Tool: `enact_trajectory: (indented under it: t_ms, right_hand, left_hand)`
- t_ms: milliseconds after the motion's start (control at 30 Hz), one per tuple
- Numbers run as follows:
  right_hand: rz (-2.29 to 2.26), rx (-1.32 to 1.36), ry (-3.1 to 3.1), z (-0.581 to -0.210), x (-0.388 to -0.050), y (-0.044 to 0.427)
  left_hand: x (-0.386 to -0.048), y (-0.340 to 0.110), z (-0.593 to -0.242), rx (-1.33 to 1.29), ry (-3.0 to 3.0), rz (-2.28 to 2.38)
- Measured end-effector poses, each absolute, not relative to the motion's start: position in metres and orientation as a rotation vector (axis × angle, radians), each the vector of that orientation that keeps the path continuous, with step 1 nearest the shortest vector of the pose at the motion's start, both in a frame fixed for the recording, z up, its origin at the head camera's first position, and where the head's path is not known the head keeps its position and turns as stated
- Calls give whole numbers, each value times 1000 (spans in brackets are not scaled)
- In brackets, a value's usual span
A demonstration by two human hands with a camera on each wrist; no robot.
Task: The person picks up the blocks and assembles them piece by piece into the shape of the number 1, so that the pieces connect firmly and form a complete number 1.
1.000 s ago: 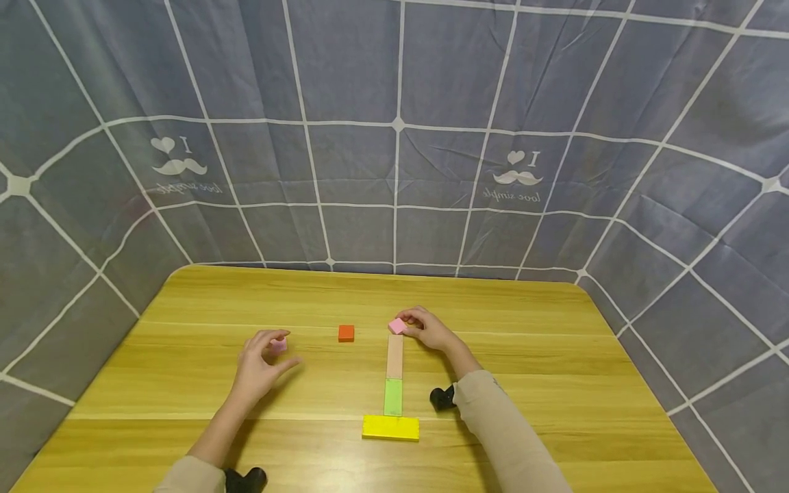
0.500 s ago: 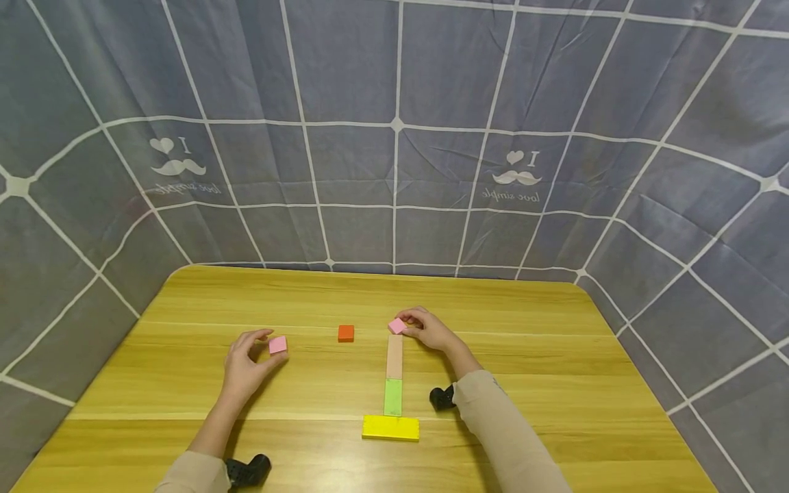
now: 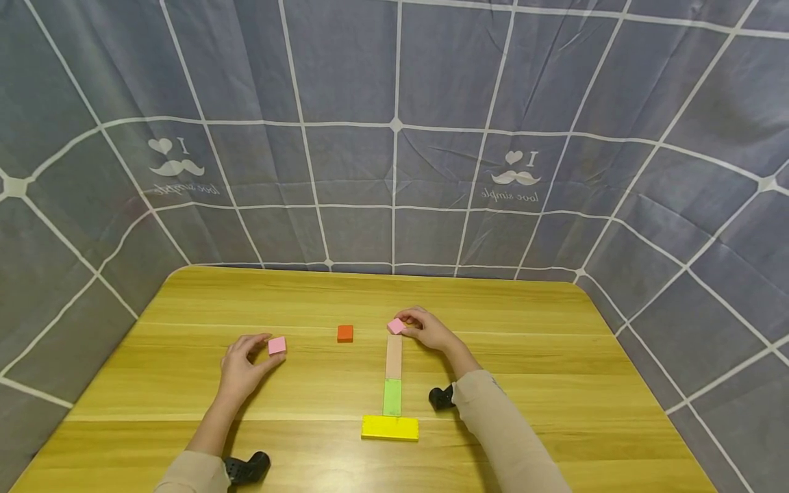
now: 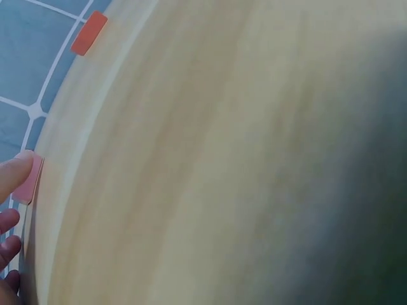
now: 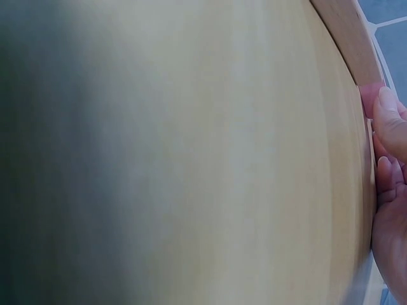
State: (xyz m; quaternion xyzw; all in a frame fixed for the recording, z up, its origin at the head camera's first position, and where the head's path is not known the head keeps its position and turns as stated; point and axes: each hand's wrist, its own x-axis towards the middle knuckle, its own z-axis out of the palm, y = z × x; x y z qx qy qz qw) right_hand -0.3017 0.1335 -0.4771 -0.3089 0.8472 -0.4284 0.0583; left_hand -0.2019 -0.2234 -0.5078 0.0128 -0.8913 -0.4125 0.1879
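My left hand (image 3: 242, 366) holds a pink square block (image 3: 277, 346) between thumb and fingertips, low over the table at the left. In the left wrist view the thumb lies against that pink block (image 4: 28, 181). A second pink block (image 3: 396, 326), turned diagonally, is pinched by my right hand (image 3: 429, 330) at the far end of a row of blocks. That row has a tan block (image 3: 394, 357), a green block (image 3: 392, 397) and, crosswise nearest me, a yellow block (image 3: 390, 428). The right wrist view shows the thumb on the pink block (image 5: 370, 100) by the tan block's end.
An orange-red square block (image 3: 345, 333) lies on the wooden table (image 3: 524, 322) between my hands. A grey curtain (image 3: 345, 164) with white lines surrounds the table's back and sides. Black devices (image 3: 248, 468) are worn at my wrists.
My left hand has drawn back slightly to the left, and its thumb has closed in on the pink block, which now shows more fully. The right hand and the row stay put.
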Motion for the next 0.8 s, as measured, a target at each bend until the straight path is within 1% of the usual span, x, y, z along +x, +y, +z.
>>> enact_trajectory:
  t_ms: [67,133,367,600,800]
  right_hand:
    - [-1304,-951,2562,-476,-300,134]
    - [-1310,-932,2552,-466,-294,131]
    - [-1294,-937,2556,-469,-296,132]
    - [-1310,-930,2574,-500,-314,136]
    - [-1298,-883,2572,-504,-318,138]
  left_hand:
    - [-202,-224,-508,37,-2510,-1169]
    - [-201,-224,-507,37,-2513,-1180]
    - [-200,-225,-506,16,-2528,-1171]
    - [-200,-224,-506,27,-2541,-1155]
    - [-200,-224,-505,23,-2549,-1130]
